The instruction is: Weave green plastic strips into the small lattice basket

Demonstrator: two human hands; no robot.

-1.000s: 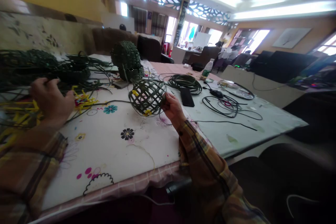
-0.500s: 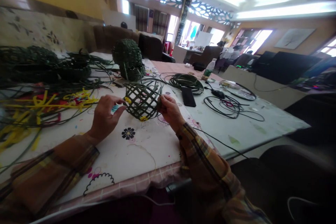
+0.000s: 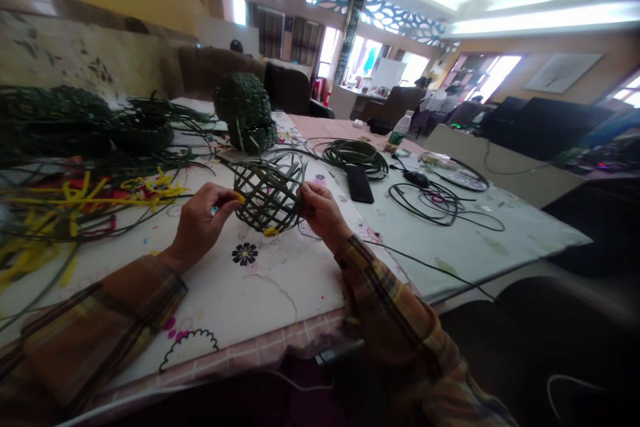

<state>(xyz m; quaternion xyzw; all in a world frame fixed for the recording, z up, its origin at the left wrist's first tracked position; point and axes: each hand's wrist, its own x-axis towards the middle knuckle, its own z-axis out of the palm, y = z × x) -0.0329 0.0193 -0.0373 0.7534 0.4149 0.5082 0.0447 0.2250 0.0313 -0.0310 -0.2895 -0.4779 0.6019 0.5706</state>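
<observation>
An open-weave basket of dark green strips (image 3: 267, 197) is held just above the white patterned tablecloth (image 3: 235, 307), with yellow bits at its left side and bottom. My left hand (image 3: 203, 217) pinches its left side at a yellow bit between thumb and fingers. On the basket's right edge, my right hand (image 3: 323, 207) is closed, thumb against fingers. Loose strip ends stick up along the basket's top. A long thin dark strip (image 3: 435, 270) runs from near my right hand over the table's right edge.
Behind the basket stands a tightly woven green piece (image 3: 245, 113). Yellow and red strips (image 3: 85, 200) lie at the left. To the right are a coil of green strips (image 3: 355, 159), a phone (image 3: 359, 184), a bottle (image 3: 400, 130) and a mouse with black cable (image 3: 416, 179).
The basket has tilted and shifted slightly left and down. My left thumb and fingers have come together at its left side. My right hand has moved slightly left with it.
</observation>
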